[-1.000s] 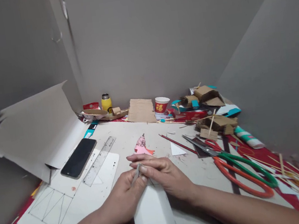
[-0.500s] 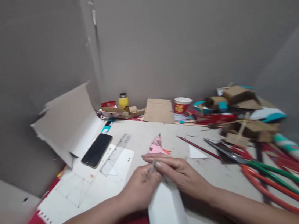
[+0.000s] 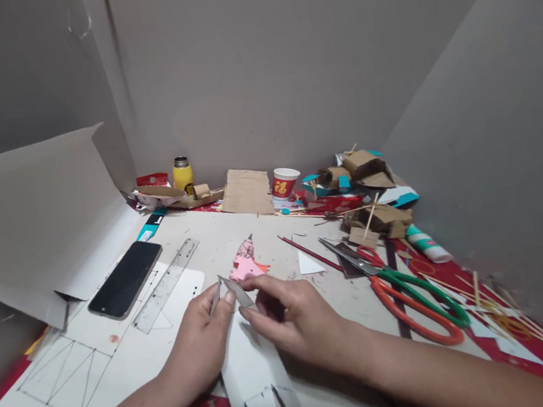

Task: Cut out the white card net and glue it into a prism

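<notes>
A folded white paper piece point(image 3: 252, 354) stands out toward me in both hands, its near end cut into long pointed flaps and its far end drawn to a grey point. My left hand point(image 3: 201, 331) pinches the left side of that point between thumb and fingers. At the right side, the thumb and index finger of my right hand point(image 3: 291, 312) close on a grey-looking flap. Just beyond the fingertips lies a pink glue gun point(image 3: 246, 259), its tip pointing away.
Right of the hands lie scissors with orange and green handles point(image 3: 416, 301), a red pencil point(image 3: 309, 253) and a glue bottle point(image 3: 427, 243). To the left are a phone point(image 3: 125, 280), a clear ruler point(image 3: 166, 285) and a bent white board point(image 3: 41, 215). Cardboard pieces and a red cup point(image 3: 285, 183) line the back.
The view has swung right, so the things sit further left. My hands, formerly close together over the paper's tip, are now slightly apart, and the grey pointed flaps show between them.
</notes>
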{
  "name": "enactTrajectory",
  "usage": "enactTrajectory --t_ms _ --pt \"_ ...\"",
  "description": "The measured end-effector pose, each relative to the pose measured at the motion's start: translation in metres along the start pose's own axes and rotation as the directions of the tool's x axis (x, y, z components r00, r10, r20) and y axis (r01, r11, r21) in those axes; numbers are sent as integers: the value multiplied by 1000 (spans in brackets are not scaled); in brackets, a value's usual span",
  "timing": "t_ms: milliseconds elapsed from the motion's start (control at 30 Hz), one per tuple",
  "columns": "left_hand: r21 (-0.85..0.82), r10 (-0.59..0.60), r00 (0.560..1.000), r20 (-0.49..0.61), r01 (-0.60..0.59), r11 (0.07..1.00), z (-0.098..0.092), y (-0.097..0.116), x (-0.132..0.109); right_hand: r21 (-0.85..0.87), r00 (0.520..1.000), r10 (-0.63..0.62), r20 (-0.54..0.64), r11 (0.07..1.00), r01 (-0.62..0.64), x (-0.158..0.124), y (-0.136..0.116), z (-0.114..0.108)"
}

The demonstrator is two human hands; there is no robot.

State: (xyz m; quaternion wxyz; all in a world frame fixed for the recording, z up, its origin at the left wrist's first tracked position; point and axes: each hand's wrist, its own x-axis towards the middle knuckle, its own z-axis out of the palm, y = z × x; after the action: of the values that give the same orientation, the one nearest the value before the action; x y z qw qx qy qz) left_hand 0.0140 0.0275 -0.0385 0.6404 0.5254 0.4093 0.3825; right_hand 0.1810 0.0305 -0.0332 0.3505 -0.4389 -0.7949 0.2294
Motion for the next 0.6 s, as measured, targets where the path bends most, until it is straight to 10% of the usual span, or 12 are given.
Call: enactTrajectory --t_ms 367,600 --pt "120 21 996 -90 -10 993 8 0 0 -435 974 -183 132 872 223 -6 3 16" --pt "95 -65 992 -107 76 993 11 1 1 -438 975 -88 202 883 170 -7 2 18"
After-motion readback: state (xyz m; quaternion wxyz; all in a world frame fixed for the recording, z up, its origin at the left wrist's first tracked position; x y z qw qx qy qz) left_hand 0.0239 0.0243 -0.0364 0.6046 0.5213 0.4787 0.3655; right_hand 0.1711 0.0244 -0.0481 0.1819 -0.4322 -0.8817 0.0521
